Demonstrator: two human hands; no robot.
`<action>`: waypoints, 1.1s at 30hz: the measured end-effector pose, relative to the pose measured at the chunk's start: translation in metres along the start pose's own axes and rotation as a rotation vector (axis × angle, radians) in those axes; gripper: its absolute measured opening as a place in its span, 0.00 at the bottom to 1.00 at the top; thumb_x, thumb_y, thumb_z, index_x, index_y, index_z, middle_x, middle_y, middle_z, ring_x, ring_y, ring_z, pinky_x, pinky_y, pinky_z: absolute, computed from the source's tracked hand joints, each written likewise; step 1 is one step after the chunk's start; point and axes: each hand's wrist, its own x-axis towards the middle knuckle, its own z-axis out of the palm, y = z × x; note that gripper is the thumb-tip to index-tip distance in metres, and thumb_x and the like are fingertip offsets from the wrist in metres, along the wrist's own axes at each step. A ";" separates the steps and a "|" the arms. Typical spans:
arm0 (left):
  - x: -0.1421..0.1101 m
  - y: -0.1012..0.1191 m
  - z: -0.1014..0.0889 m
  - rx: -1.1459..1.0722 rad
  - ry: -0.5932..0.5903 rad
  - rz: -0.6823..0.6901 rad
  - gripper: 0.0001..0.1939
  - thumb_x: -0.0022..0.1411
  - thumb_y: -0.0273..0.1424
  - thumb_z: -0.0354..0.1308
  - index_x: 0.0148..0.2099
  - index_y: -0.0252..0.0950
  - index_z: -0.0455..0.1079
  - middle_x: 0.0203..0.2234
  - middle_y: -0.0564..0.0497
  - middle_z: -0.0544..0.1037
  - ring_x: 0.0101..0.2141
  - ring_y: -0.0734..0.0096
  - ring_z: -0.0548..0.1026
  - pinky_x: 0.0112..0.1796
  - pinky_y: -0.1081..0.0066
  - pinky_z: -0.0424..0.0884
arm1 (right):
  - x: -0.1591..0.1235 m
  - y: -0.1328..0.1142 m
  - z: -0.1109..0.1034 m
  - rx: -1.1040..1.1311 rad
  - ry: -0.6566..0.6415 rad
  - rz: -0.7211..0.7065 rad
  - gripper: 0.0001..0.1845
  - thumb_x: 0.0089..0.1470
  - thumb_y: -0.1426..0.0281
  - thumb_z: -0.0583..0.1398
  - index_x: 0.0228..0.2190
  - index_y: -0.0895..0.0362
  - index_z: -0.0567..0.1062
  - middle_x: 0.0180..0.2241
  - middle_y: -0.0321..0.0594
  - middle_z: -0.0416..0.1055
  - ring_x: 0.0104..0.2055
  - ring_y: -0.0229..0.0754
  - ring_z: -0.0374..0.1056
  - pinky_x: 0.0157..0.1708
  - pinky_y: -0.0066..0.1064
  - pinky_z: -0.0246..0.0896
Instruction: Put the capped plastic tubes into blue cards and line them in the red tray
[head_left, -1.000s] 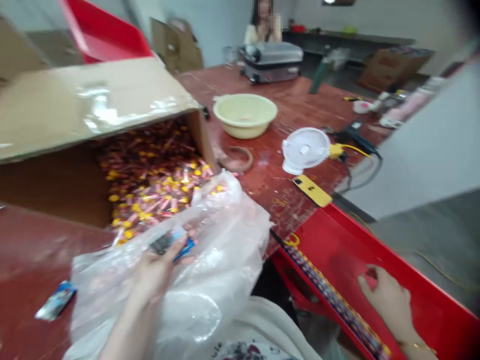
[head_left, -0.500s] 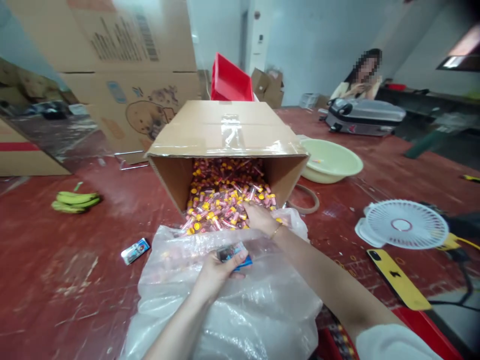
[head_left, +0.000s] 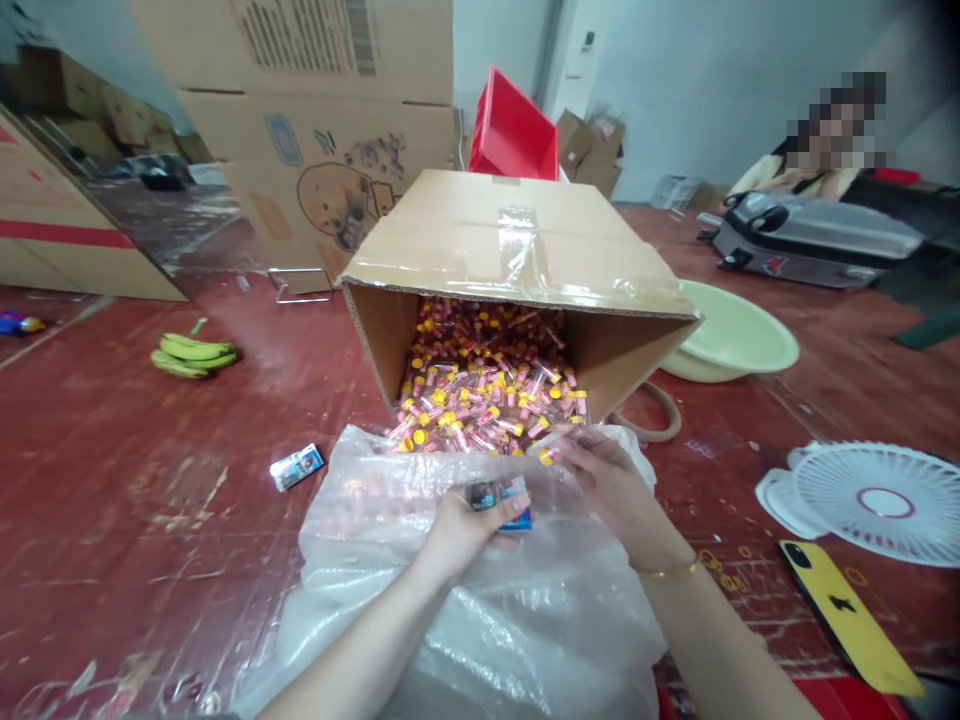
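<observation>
My left hand point(head_left: 457, 530) is closed around a few small blue printed packets point(head_left: 499, 492), thumb on top, above a translucent plastic bag point(head_left: 480, 640). My right hand point(head_left: 619, 495) pinches a small clear tube with a yellow cap point(head_left: 547, 456) just in front of the carton's mouth. The cardboard carton point(head_left: 517, 245) lies on its side, its opening facing me. Inside, a heap of pink-filled tubes point(head_left: 480, 405) with yellow caps spills towards the bag's edge. A similar blue packet point(head_left: 297, 467) lies apart on the red surface to the left.
Bananas point(head_left: 195, 354) lie at left. To the right are a pale green basin point(head_left: 739, 335), a tape roll point(head_left: 660, 412), a white fan point(head_left: 877, 500) and a yellow phone point(head_left: 847, 615). Behind stand a red bin point(head_left: 517, 130), a large carton point(head_left: 315, 190), a grey suitcase point(head_left: 817, 240) and a person.
My right hand has drawn back from the heap of tubes towards me and right, now with a tube in its fingers. My left hand keeps its packets. The view has swung left.
</observation>
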 end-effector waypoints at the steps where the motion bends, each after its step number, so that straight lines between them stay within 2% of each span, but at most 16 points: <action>1: 0.001 0.000 0.001 -0.023 0.017 -0.002 0.23 0.37 0.41 0.74 0.32 0.31 0.77 0.24 0.49 0.78 0.26 0.69 0.75 0.25 0.71 0.76 | -0.007 -0.002 0.001 0.088 -0.001 0.008 0.16 0.45 0.55 0.67 0.32 0.53 0.76 0.34 0.38 0.73 0.34 0.38 0.68 0.32 0.30 0.64; 2: 0.001 0.001 0.001 -0.041 0.034 0.004 0.22 0.36 0.40 0.75 0.31 0.31 0.76 0.23 0.50 0.78 0.24 0.71 0.75 0.25 0.72 0.75 | -0.013 -0.003 0.002 0.172 -0.011 0.022 0.16 0.47 0.55 0.66 0.34 0.52 0.76 0.35 0.38 0.73 0.35 0.38 0.68 0.33 0.30 0.64; 4: 0.001 0.002 0.002 -0.056 0.053 0.012 0.20 0.35 0.38 0.76 0.29 0.32 0.76 0.21 0.52 0.77 0.23 0.72 0.74 0.24 0.72 0.75 | -0.021 -0.006 0.003 0.274 -0.064 0.061 0.17 0.52 0.53 0.62 0.39 0.51 0.76 0.30 0.36 0.70 0.28 0.35 0.65 0.27 0.28 0.63; 6: -0.001 0.003 0.003 -0.041 0.037 0.002 0.20 0.36 0.39 0.75 0.28 0.32 0.75 0.21 0.52 0.76 0.24 0.71 0.74 0.24 0.71 0.76 | -0.024 -0.011 0.002 0.208 -0.144 0.092 0.18 0.56 0.52 0.58 0.42 0.50 0.75 0.24 0.33 0.66 0.21 0.32 0.59 0.19 0.25 0.56; 7: -0.002 0.004 0.003 -0.029 0.023 -0.001 0.20 0.37 0.40 0.74 0.29 0.32 0.76 0.21 0.51 0.77 0.24 0.71 0.74 0.24 0.71 0.76 | -0.024 -0.015 0.001 0.124 -0.183 0.087 0.18 0.57 0.53 0.58 0.41 0.51 0.75 0.23 0.32 0.65 0.20 0.32 0.58 0.18 0.25 0.54; 10: -0.004 0.005 0.004 0.001 -0.017 0.020 0.20 0.37 0.37 0.75 0.32 0.32 0.77 0.22 0.52 0.77 0.23 0.73 0.74 0.25 0.71 0.76 | -0.021 -0.030 -0.005 -0.126 -0.221 -0.048 0.14 0.52 0.58 0.64 0.38 0.53 0.77 0.29 0.37 0.70 0.31 0.37 0.66 0.27 0.27 0.63; 13: -0.005 0.006 0.004 0.023 -0.042 0.044 0.18 0.35 0.34 0.75 0.28 0.32 0.76 0.20 0.54 0.75 0.21 0.75 0.72 0.24 0.73 0.74 | -0.017 -0.044 -0.009 -0.073 -0.235 -0.187 0.18 0.47 0.65 0.68 0.40 0.50 0.72 0.37 0.38 0.73 0.40 0.41 0.69 0.37 0.32 0.68; 16: -0.006 0.006 0.004 0.058 -0.055 0.039 0.17 0.34 0.34 0.75 0.26 0.32 0.74 0.18 0.55 0.73 0.20 0.75 0.71 0.23 0.73 0.73 | -0.016 -0.053 -0.008 -0.042 -0.311 -0.260 0.18 0.50 0.69 0.67 0.40 0.49 0.66 0.38 0.37 0.73 0.40 0.40 0.70 0.38 0.34 0.68; 19: -0.007 0.008 0.006 0.114 -0.072 0.060 0.17 0.34 0.34 0.75 0.24 0.32 0.73 0.17 0.55 0.72 0.20 0.75 0.70 0.23 0.73 0.72 | -0.016 -0.058 -0.005 -0.242 -0.339 -0.350 0.11 0.54 0.69 0.63 0.40 0.51 0.69 0.38 0.39 0.71 0.37 0.39 0.69 0.36 0.32 0.66; 23: -0.008 0.012 0.010 0.157 -0.097 0.087 0.19 0.32 0.35 0.76 0.20 0.33 0.68 0.15 0.57 0.69 0.19 0.76 0.67 0.23 0.74 0.69 | -0.013 -0.063 -0.002 -0.509 -0.374 -0.439 0.12 0.55 0.70 0.61 0.43 0.52 0.70 0.32 0.36 0.69 0.29 0.35 0.62 0.29 0.29 0.60; 26: -0.008 0.009 0.011 0.206 -0.147 0.112 0.19 0.34 0.36 0.75 0.23 0.33 0.69 0.17 0.57 0.69 0.20 0.77 0.66 0.23 0.74 0.66 | -0.012 -0.067 0.000 -0.590 -0.409 -0.487 0.11 0.55 0.69 0.62 0.41 0.54 0.70 0.28 0.34 0.67 0.27 0.34 0.60 0.27 0.28 0.57; 30: -0.004 0.000 0.007 0.285 -0.160 0.133 0.18 0.38 0.37 0.74 0.25 0.34 0.69 0.17 0.57 0.68 0.19 0.76 0.65 0.22 0.75 0.63 | -0.012 -0.070 0.002 -0.691 -0.394 -0.497 0.08 0.53 0.69 0.63 0.35 0.55 0.69 0.25 0.32 0.64 0.26 0.34 0.60 0.26 0.28 0.54; 33: -0.003 -0.001 0.006 0.286 -0.167 0.136 0.18 0.38 0.37 0.74 0.25 0.34 0.68 0.18 0.57 0.69 0.20 0.76 0.66 0.23 0.74 0.63 | -0.012 -0.065 0.001 -0.655 -0.418 -0.423 0.07 0.54 0.67 0.62 0.32 0.55 0.69 0.26 0.33 0.65 0.26 0.34 0.59 0.26 0.28 0.54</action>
